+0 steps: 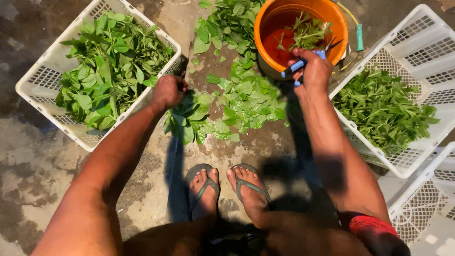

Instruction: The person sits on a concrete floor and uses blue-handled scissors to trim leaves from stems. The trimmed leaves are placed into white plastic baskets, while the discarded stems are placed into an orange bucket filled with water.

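Squatting over wet concrete, a person's right hand [313, 71] is clenched on blue-handled scissors [303, 64], blades aimed up-right across the orange bucket [270, 19] rim. The left hand [167, 92] fists a leafy bunch [187, 118] whose leaves hang below the grip, toward the feet.

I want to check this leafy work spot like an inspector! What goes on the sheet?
Surface: rough, stained concrete floor, damp-looking patches.
Job's things: bunch of leaves gripped by left hand; blue-handled scissors in right hand; loose leaf pile on the floor.
Containers: orange bucket with a few stems; left white crate and right white crate, both holding greens.
Clutter: empty white crate at lower right.
Hands: both closed on their things.
Cables: thin yellow cord behind the bucket.
Surroundings: sandalled feet; nothing else seen.
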